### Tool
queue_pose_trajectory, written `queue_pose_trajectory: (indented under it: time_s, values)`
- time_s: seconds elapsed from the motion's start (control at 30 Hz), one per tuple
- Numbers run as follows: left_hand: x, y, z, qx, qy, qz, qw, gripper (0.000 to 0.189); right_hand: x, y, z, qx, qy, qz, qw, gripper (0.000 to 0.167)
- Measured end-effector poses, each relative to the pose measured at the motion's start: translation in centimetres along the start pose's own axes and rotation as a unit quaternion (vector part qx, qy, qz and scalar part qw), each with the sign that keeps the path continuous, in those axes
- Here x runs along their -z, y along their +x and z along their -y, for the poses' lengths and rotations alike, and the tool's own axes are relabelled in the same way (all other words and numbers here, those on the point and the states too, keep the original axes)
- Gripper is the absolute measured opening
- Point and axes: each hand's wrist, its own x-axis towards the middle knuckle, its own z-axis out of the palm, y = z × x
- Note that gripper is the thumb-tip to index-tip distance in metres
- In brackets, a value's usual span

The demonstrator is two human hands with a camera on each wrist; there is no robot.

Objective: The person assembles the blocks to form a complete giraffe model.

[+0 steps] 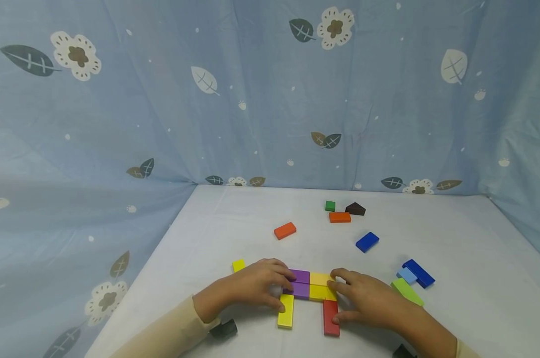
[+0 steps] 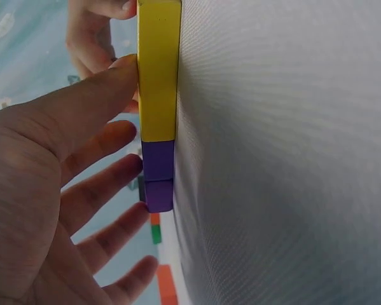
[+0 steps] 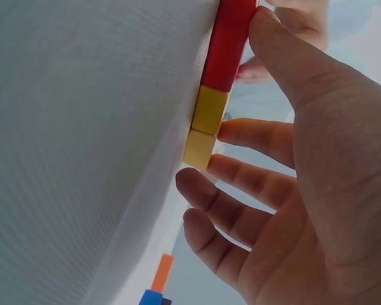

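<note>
My left hand [image 1: 256, 283] rests its fingertips on two purple blocks [image 1: 301, 291], its thumb touching a yellow block [image 1: 286, 315] that runs toward me. Fairly straight, spread fingers show in the left wrist view. Right of the purple blocks, and against them, lie a pale yellow block [image 1: 320, 279] and a yellow block [image 1: 321, 293]. My right hand [image 1: 370, 301] touches these two at their right end. Its thumb is on a red block [image 1: 330, 325] pointing toward me. All these blocks lie flat, forming one joined shape; fingers partly cover the purple ones.
Behind my left hand is another yellow block [image 1: 238, 265]. Farther back lie orange blocks [image 1: 285, 230], a green block [image 1: 330, 206], a dark brown triangular block [image 1: 355, 209] and a blue block [image 1: 367, 242]. Blue, light blue and lime green blocks [image 1: 406, 291] sit beyond my right hand.
</note>
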Motion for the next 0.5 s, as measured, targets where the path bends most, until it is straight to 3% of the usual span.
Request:
queue_pose_trajectory:
  time_s: [0.5]
  values:
    - [0.07,-0.02,-0.13,-0.001,0.012,0.004,0.9999,0.038,0.13,0.0,-0.01,-0.004,0.013,0.001,0.9999,0.081]
